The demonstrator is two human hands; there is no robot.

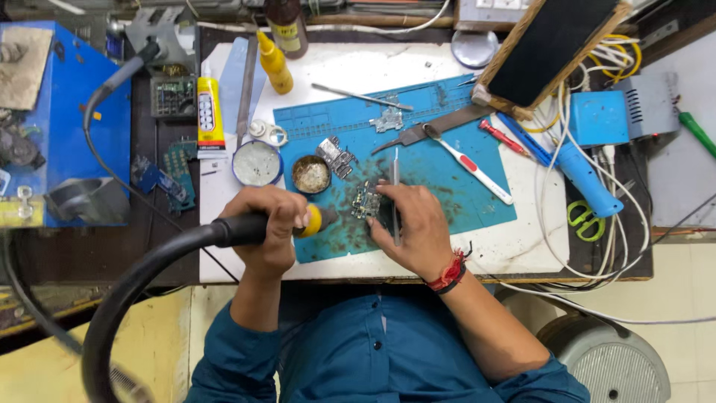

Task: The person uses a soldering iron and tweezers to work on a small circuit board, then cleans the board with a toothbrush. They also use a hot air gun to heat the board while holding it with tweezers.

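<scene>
Here the left hand (270, 224) is wrapped tight around the black handle of a hot-air tool (246, 229), whose thick black hose (127, 298) loops off the near edge of the bench; its yellow-collared nozzle points at a small circuit board (365, 201). That board lies near the near-left corner of the blue work mat (447, 194). The right hand (410, 227) rests beside the board, fingers pinched on slim metal tweezers (395, 175) that stand upright just at the board's right edge. Behind the board, toward the mat's left edge, sit two small round tins (311, 174). A white toothbrush (470, 164) lies near the mat's middle, well apart from the hands.
</scene>
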